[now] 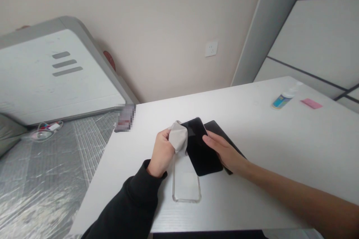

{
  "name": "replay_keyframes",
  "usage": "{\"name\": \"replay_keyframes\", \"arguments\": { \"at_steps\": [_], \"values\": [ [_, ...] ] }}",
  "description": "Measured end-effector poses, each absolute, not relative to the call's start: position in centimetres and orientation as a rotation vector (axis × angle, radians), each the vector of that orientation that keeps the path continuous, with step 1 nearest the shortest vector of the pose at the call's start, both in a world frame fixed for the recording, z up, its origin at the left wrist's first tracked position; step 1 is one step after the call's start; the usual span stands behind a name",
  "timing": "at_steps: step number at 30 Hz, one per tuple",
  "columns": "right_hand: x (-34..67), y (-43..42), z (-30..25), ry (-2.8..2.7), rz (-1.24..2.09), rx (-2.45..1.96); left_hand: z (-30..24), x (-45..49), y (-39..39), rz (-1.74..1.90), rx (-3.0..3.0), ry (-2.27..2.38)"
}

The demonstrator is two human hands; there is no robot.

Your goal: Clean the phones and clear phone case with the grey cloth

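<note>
My right hand (223, 149) grips a black smartphone (200, 153) by its right edge, the dark screen turned up and tilted. In my left hand (163, 153) a light grey cloth (178, 137) is pinched, its folds against the phone's upper left edge. Below them a clear phone case (185, 186) lies on the white table, its upper part covered by the cloth and phone. A flat dark object (215, 126) sits behind the phone and under my right hand; its kind is hidden.
A spray bottle (283, 99) with a blue label and a pink slip (311, 103) are at the back right of the white table (252, 201). A blurred-out item (125, 117) lies at the left corner. The wall has a socket (211, 49).
</note>
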State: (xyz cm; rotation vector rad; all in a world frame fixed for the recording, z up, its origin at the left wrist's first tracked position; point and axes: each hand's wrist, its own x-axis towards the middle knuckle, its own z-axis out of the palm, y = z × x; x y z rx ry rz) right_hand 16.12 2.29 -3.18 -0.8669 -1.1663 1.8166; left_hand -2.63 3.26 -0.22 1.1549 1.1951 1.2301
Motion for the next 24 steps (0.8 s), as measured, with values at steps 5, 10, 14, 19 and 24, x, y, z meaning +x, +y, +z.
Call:
{"name": "replay_keyframes", "arguments": {
  "at_steps": [5,10,14,19,24],
  "values": [
    [15.9,2.7,-3.4,-0.966,2.122,-0.759,-0.9,-3.0,3.8,1.38,1.088,1.184],
    [15.9,2.8,-2.0,-0.927,2.241,-0.686,-0.5,-2.5,3.5,1.372,1.067,1.12],
    [16.1,2.9,-1.9,-0.86,2.247,-0.689,0.0,-2.0,2.8,1.33,1.041,1.062],
    [16.4,2.7,-2.0,-0.843,2.423,-0.641,-0.2,-1.9,2.8,1.328,1.023,1.068],
    [16.5,2.6,-1.7,-0.848,2.428,-0.618,0.0,-1.9,3.1,1.276,1.024,1.044]
  ]
}}
